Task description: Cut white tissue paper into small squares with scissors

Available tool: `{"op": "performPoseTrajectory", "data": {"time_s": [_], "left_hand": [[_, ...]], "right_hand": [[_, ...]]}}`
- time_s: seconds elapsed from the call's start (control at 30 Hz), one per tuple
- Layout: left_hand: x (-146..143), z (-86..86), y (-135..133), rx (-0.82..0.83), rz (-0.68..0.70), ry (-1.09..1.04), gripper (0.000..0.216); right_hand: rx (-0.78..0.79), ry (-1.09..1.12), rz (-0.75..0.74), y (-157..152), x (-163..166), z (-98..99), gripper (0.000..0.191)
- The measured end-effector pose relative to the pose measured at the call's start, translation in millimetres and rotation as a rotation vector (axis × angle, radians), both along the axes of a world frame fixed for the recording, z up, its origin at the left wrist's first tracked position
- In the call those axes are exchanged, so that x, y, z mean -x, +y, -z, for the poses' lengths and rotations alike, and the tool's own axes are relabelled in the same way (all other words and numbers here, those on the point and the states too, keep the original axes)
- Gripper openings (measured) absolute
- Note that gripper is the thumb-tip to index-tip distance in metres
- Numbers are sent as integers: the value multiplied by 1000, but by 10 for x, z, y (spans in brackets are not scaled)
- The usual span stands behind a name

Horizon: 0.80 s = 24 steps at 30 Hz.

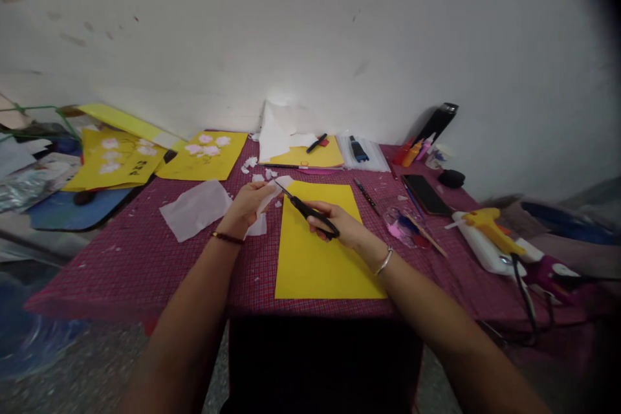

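Note:
My left hand pinches a small piece of thin white paper near the middle of the table. In my right hand is a pair of black-handled scissors, its blades pointing up and left to the white paper. Beneath the scissors lies a plain yellow sheet. A larger white tissue-like sheet rests to the left of my left hand. Small white scraps are scattered just beyond my hands.
Yellow sheets with pink flowers lie at the back left. To the right are a paint palette, a phone, paint bottles and a yellow glue gun with its cord. A black flask leans on the wall.

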<state>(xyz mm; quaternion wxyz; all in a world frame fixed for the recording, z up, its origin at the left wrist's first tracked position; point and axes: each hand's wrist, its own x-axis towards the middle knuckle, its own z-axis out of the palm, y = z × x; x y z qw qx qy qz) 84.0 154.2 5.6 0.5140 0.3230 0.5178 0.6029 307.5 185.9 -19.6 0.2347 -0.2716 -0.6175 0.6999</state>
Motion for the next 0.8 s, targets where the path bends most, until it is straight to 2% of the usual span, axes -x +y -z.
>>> {"op": "performPoseTrajectory", "data": {"time_s": [0.13, 0.2, 0.33, 0.63, 0.73, 0.8], "left_hand": [[71, -22, -22, 69, 84, -5, 30], [126, -20, -47, 109, 93, -8, 31], [204, -16, -109, 108, 49, 0, 14], [188, -37, -124, 62, -25, 20, 18], [175, -9, -90, 56, -53, 47, 20], [165, -1, -71, 11, -145, 40, 19]], "right_hand": [[24, 34, 25, 28, 8, 36, 68], [41, 48, 48, 34, 14, 23, 67], [101, 70, 56, 26, 5, -39, 59], [444, 113, 6, 30, -61, -99, 41], [452, 137, -8, 35, -119, -114, 41], [402, 135, -28, 14, -154, -116, 49]]}}
